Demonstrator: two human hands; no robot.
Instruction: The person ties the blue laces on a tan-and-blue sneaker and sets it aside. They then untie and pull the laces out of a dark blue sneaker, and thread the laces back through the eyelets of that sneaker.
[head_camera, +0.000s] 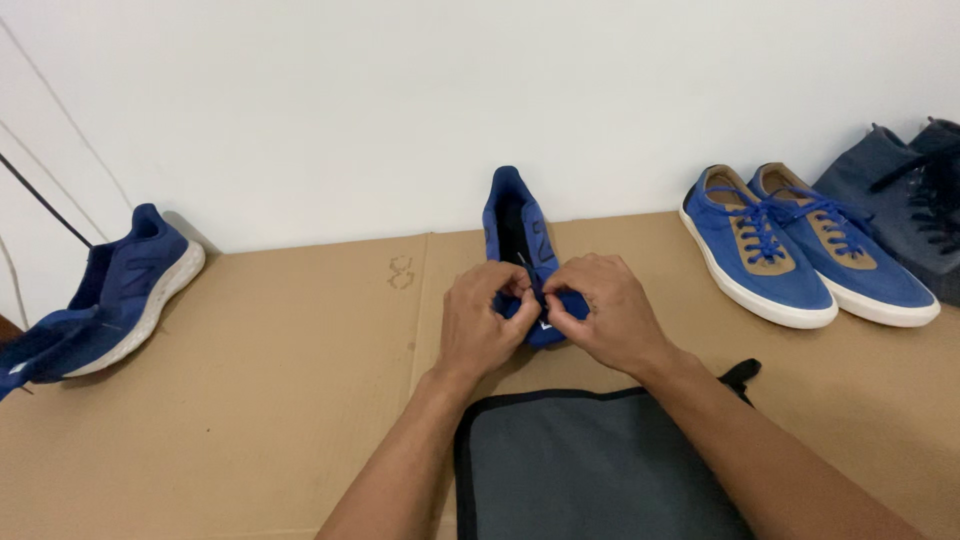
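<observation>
A dark blue running shoe (515, 225) lies on the cardboard in the middle, heel pointing away from me. My left hand (482, 320) and my right hand (605, 310) are both closed over its front part, fingers pinching at the laces or tongue between them. The toe of the shoe is hidden under my hands.
A matching blue shoe with a white sole (125, 290) lies at the far left. A pair of blue canvas sneakers (790, 245) stands at the right, with dark grey high-top shoes (910, 200) behind. A grey bag with black trim (590, 465) lies near me. Flattened cardboard (280, 380) covers the surface.
</observation>
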